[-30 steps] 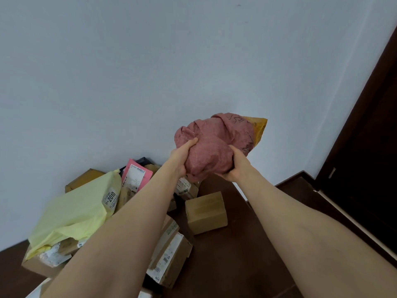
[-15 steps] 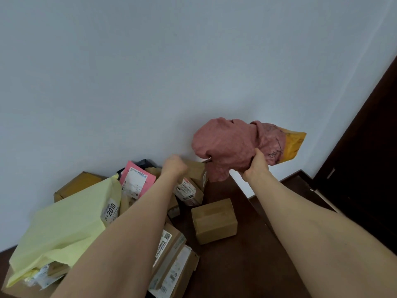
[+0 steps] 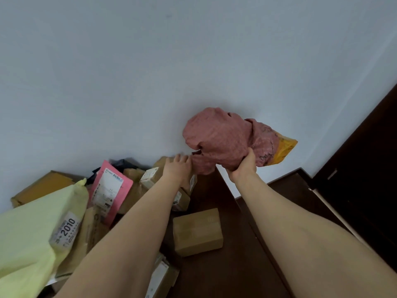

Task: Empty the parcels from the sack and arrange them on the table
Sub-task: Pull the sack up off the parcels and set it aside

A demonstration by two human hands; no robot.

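The small brown cardboard box [image 3: 197, 231] lies alone on the dark brown wooden table [image 3: 232, 274]. A heap of parcels sits to its left. In that heap the pink padded envelope [image 3: 109, 190] leans behind and left of the box. The large pale-yellow plastic mailer [image 3: 32, 233] lies farther left, on top of other cartons, and a flat tan carton [image 3: 43, 186] lies behind it by the white wall [image 3: 193, 61]. Above and behind the box, the crumpled red woven sack [image 3: 217, 138] is in the air. The right hand [image 3: 242, 168] grips it from beneath, and the left hand [image 3: 178, 168] touches its left edge.
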